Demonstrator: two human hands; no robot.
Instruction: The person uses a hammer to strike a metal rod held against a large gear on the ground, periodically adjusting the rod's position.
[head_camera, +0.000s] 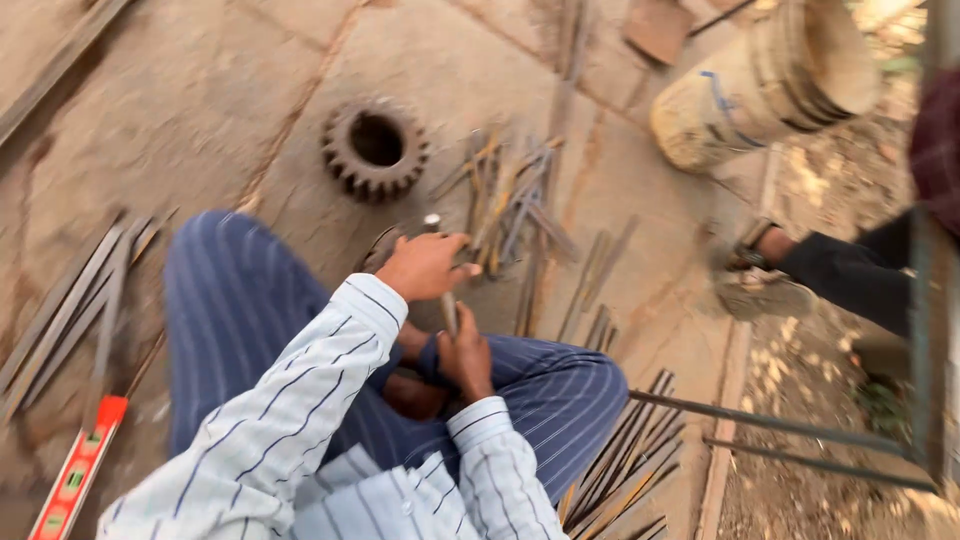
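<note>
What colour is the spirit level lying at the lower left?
Orange-red spirit level with a pale strip along it, seen in the head view.

One head camera looks steeply down, close over the lap.

The whole view is smeared by motion blur. A thin metal rod (447, 300) runs between the two hands, its middle hidden inside the left hand (425, 265) and its lower end inside the right hand (466, 357). The loose metal strips (510, 205) on the stone floor (200, 110) blur together, so single pieces cannot be told apart. A pale bucket (770, 80) is cut off by the top edge. A red spirit level (78, 470) runs off the bottom edge. Another person's leg (850, 275) leaves the right edge.
</note>
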